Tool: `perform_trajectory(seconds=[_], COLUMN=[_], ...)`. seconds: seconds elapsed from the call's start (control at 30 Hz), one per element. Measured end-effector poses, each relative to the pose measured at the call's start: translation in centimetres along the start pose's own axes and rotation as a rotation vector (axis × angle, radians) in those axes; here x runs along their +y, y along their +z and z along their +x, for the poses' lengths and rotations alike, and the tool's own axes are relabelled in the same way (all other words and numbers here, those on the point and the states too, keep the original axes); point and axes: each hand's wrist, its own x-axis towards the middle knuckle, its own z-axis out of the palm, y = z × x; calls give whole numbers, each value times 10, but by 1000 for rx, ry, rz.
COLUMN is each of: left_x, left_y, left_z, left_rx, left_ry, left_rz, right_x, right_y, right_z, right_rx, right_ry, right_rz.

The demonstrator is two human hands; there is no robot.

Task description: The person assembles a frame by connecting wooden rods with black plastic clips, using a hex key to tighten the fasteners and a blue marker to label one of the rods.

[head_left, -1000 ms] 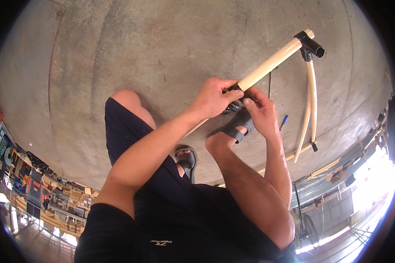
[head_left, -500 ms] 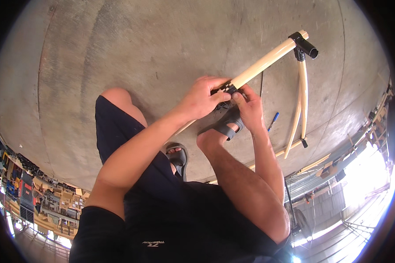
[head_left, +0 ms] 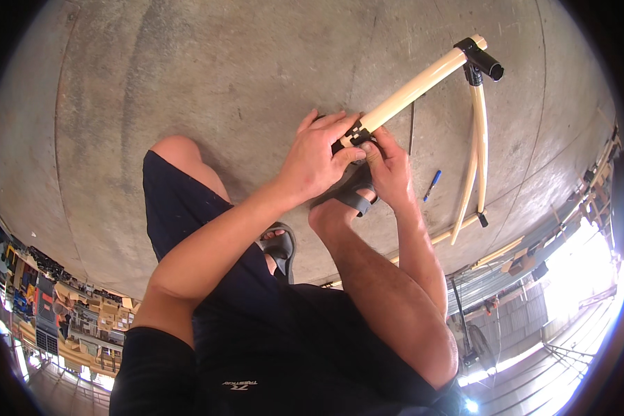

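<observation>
**Fingers closed on the black joint at the pipe's near end**

Fingers (head_left: 340,154) of your left hand (head_left: 317,161) wrap over the black connector (head_left: 357,133) at the near end of the cream pipe (head_left: 412,90), clamped on it from above. Just to the right, your right hand (head_left: 390,170) meets it from below, its fingertips pinched on the same connector, so both hands touch each other around the joint. You sit on the concrete floor (head_left: 187,76) with a sandalled foot (head_left: 357,197) directly under your hands.

From the connector the pipe runs up and to the right to a black corner fitting (head_left: 482,59), and from that fitting two thinner cream pipes (head_left: 477,145) drop down toward a lower bar. A blue pen (head_left: 431,185) lies on the floor between your right hand and those pipes.

By the look of it, the far corner is already assembled and the near joint is what you are working on now; whether it is fully seated I cannot tell, since your fingers cover it.

Compared with a moment ago, your grip is the same, with both hands at the same joint; the frame only sits slightly differently in view as your head has shifted.
</observation>
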Motion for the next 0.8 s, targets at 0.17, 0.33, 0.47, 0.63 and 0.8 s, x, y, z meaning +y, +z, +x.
perform_trajectory(seconds=[0.17,0.33,0.47,0.63,0.8], left_x=[-1,-2,-3,-3,-2], left_y=[0,2,0,-3,-1], left_z=[-2,-3,-2,-1,-3], left_rx=[-6,21,4,-14,7], left_ry=[6,25,31,47,34], left_rz=[32,43,48,39,43], right_x=[6,-5,-13,-13,-22], right_y=[3,-6,-12,-14,-12], right_z=[-1,6,10,12,6], right_rx=[-10,-34,-85,-109,-65], right_ry=[195,293,308,278,246], right_rz=[301,260,267,349,298])
